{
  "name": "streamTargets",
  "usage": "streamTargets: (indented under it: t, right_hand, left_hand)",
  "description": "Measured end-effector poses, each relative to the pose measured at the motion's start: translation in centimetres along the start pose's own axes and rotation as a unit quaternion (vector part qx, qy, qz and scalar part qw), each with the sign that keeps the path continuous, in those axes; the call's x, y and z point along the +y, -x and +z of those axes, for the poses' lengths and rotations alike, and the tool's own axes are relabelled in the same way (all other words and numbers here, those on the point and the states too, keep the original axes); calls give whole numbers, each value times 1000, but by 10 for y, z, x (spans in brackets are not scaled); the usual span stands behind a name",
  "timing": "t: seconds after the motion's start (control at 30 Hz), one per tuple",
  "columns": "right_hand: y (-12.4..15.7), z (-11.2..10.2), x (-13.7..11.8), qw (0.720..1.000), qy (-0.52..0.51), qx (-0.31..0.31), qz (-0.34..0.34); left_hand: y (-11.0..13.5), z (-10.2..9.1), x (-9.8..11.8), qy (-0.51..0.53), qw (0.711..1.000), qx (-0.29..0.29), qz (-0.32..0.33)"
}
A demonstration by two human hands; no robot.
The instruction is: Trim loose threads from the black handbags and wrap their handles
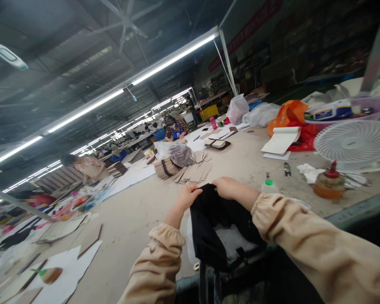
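The bag [205, 230] is pinched at its rim by the left hand [189, 196] and right hand [227, 188]; its body appears already formed, its mouth not yet closed, white material [232, 240] exposed.

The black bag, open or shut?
The bag is open: left hand and right hand hold its edge, and white material shows inside.

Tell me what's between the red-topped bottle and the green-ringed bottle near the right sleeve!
In the head view, small snips and a crumpled white thing lie there.
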State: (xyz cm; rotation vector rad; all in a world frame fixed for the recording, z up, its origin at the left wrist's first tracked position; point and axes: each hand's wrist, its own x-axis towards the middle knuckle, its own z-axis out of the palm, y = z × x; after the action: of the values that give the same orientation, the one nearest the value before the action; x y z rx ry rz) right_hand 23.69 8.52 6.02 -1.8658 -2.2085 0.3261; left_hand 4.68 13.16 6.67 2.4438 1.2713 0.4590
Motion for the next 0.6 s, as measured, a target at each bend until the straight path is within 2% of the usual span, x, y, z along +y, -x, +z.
streamTargets:
  t: [0.13,0.43,0.6]
  right_hand:
    - [0,0,0,1000,-5,-2,-2]
    - [-1,1,7,1000,-3,2,-12]
    - [-1,-5,-2,998,-10,24,-63]
  left_hand:
    - [12,-10,-9,-14,999,-33,-12]
    - [9,-6,-2,-145,989,-2,-39]
    - [13,-6,1,-170,985,-8,-38]
